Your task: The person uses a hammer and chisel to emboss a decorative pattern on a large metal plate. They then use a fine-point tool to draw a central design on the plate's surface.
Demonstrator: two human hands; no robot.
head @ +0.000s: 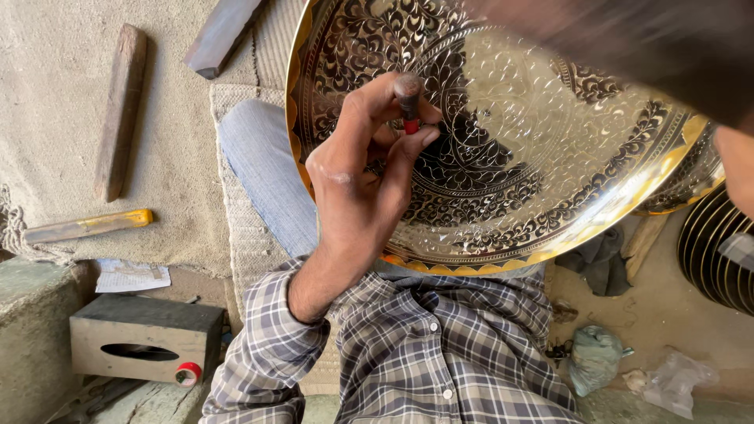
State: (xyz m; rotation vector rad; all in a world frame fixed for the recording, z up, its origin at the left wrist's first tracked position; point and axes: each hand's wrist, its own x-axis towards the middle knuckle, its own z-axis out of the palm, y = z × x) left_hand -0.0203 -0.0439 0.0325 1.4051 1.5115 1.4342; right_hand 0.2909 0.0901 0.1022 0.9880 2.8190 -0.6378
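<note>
My left hand (pixel 357 184) is shut on a short dark engraving punch (pixel 408 98) with a red band, held upright between thumb and fingertips. Its tip rests on a large round brass tray (pixel 550 157) covered in engraved floral patterns, which leans across my lap. A blurred dark shape (pixel 644 47) crosses the tray's upper right. Only a sliver of my right hand (pixel 738 173) shows at the right edge, and what it holds is hidden.
On the rug to the left lie a wooden stick (pixel 119 110), a dark bar (pixel 220 35) and a yellow-tipped tool (pixel 86 226). A grey block (pixel 145 338) with red tape (pixel 187 374) stands lower left. Another striped dish (pixel 719 251), rags and plastic bags (pixel 597 357) sit to the right.
</note>
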